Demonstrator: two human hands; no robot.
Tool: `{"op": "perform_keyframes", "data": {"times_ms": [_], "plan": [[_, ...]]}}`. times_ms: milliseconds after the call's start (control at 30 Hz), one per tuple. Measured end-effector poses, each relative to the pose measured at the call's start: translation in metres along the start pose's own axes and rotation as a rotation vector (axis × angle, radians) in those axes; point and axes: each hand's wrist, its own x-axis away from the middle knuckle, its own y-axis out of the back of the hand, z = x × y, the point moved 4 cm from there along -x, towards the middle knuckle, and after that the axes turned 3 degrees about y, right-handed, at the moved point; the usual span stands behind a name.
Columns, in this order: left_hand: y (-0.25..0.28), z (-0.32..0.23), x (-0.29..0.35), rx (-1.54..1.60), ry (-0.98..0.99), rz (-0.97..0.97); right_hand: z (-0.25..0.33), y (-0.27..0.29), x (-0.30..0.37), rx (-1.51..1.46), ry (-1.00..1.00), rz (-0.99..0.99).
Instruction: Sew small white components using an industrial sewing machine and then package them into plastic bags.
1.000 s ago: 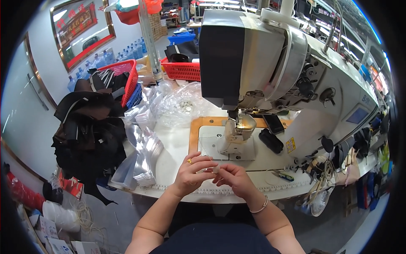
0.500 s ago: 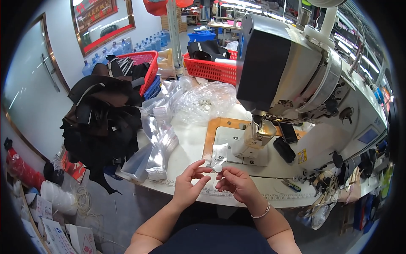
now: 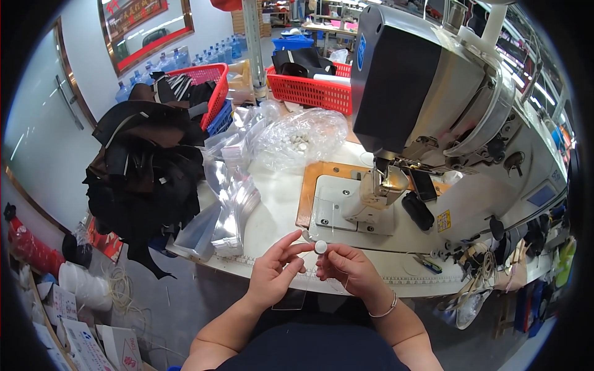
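Note:
Over the front edge of the sewing table, my two hands meet around a small white round disc (image 3: 320, 247). My right hand (image 3: 351, 267) pinches the disc between thumb and fingertips, its other fingers curled under. From the left, my left hand (image 3: 275, 269) reaches with its fingers stretched out and the thumb apart, a fingertip against the disc's edge. Another small pale piece (image 3: 306, 235) shows by its index fingertip; whether it is held I cannot tell. Beyond my hands stands the post-bed sewing machine (image 3: 399, 86), its post (image 3: 368, 207) rising from a metal plate.
Clear plastic sheets (image 3: 232, 216) lie left of my hands, beside a heap of black cut pieces (image 3: 145, 179). Behind is a plastic bag (image 3: 309, 139) with several small white discs. Red baskets (image 3: 309, 91) stand at the back. A black case (image 3: 417, 211), phone (image 3: 423, 185) and thread snips (image 3: 427, 264) lie right.
The clear plastic flap that stood up above the disc no longer shows there. The disc now faces up more fully in my right fingers. The view has shifted slightly.

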Motion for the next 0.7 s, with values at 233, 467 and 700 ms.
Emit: {"op": "perform_keyframes", "data": {"times_ms": [233,467,700], "plan": [[0.002,0.002,0.0,0.15,0.032,0.054,-0.003,0.0,-0.001,-0.086,-0.005,0.0],[0.012,0.011,0.0,0.114,0.15,-0.058,-0.01,0.006,-0.003,-0.099,-0.004,-0.047],[0.014,0.016,0.0,0.272,0.213,-0.045,-0.015,0.007,-0.006,-0.167,-0.051,-0.069]]}}
